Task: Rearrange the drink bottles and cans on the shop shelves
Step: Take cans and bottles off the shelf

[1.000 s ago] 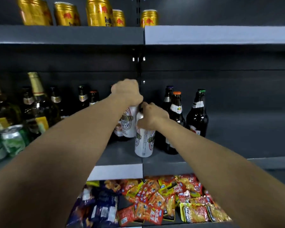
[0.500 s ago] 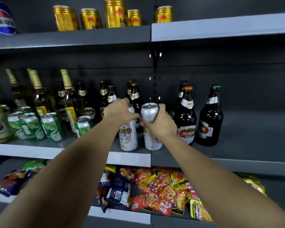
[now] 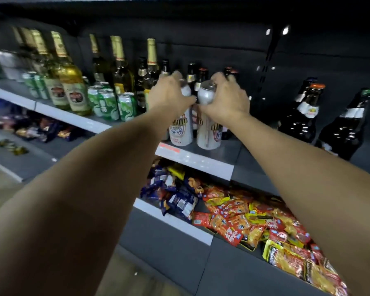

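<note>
Hands meet over two tall white cans standing side by side near the front edge of the middle shelf (image 3: pixel 214 155). The left hand (image 3: pixel 169 97) curls its fingers over the top of the left white can (image 3: pixel 181 130), gripping it from above, and the right hand (image 3: pixel 226 101) wraps round the upper part of the right white can (image 3: pixel 208 133), whose silver lid shows between thumb and fingers. Both cans rest upright on the shelf, almost touching each other. Just behind them stand dark beer bottles (image 3: pixel 192 77), partly hidden by the hands. To the left along the same shelf sit green cans (image 3: pixel 107 103) in a cluster, with gold-foil bottles (image 3: pixel 72 82) beside and behind them. Well to the right, two large dark bottles (image 3: pixel 303 112) stand apart from the cans. On the lower shelf, near the viewer, lies a heap of red and yellow snack packets (image 3: pixel 254 223), and dark blue packets (image 3: pixel 175 195) lie to its left.
</note>
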